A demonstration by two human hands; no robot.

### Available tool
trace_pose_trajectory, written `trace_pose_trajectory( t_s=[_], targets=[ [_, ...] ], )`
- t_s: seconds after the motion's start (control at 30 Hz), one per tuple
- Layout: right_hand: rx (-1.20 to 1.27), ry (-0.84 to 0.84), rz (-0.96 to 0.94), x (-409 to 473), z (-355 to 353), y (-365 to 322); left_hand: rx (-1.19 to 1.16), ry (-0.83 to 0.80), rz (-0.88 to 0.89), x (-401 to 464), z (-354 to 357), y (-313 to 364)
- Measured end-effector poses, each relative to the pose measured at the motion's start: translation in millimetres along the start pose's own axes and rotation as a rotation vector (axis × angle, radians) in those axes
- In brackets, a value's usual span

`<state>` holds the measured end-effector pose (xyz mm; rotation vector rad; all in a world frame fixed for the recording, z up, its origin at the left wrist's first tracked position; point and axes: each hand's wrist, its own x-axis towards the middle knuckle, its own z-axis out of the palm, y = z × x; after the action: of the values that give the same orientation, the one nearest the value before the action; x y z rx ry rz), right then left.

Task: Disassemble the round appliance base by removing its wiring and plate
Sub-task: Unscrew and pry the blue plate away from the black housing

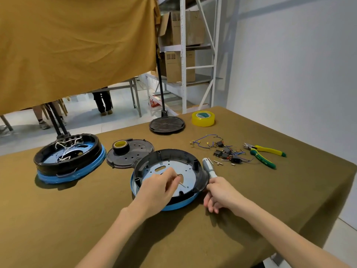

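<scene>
The table (pixel 193 238), under an olive cloth, carries everything. Left of the left hand and well apart sits a 2nd base (pixel 70 158), black over blue, with white wires still inside. The base (pixel 166 176) being worked on lies directly under the left hand (pixel 157 190), tilted a little, its black wall ringing a pale perforated plate (pixel 188 171) and a blue rim showing below. The left hand reaches into it, fingers curled, pinching a thin pale pin-like piece (pixel 182 183) over the plate; what it is cannot be told. The right hand (pixel 222 192) rests just beside the base's right edge, thumb and forefinger closed round the white handle of a screwdriver (pixel 208 167), which points away along the wall; its other fingers hang loosely curled toward the cloth. Beyond the left hand lies a black lid (pixel 139 151) with a dark tape roll (pixel 121 146) on it. Beyond the right hand lie pliers (pixel 265 153) with green-yellow grips, the removed wiring (pixel 222 149) with its small black parts, and loose pins (pixel 218 162). Farther off stand a round stand foot (pixel 167 125) and yellow tape (pixel 203 118).
</scene>
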<state>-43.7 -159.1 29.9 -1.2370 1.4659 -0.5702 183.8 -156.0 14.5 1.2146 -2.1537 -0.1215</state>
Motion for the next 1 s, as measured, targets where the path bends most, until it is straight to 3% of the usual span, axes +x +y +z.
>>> trace_pose_trajectory(
  t_s=[0.1,0.23,0.5,0.67,0.83,1.0],
  targets=[
    [-0.126,0.152,-0.124,1,-5,1,-0.09,-0.067,-0.109,0,0,-3],
    [-0.322,0.458,-0.478,-3,-3,0,-0.219,-0.108,-0.193,11,-6,-2],
    [-0.386,0.053,-0.843,10,13,-32,-0.543,-0.116,-0.163,27,-28,-2],
    [-0.381,-0.038,-0.854,27,2,-25,-0.454,-0.135,-0.169,23,-24,-14],
    [-0.151,0.247,-0.759,42,-3,-16,-0.231,-0.477,-0.195,8,-17,-18],
    [-0.011,0.315,-0.709,48,-5,-16,-0.128,-0.492,-0.143,13,-22,-5]
  ],
)
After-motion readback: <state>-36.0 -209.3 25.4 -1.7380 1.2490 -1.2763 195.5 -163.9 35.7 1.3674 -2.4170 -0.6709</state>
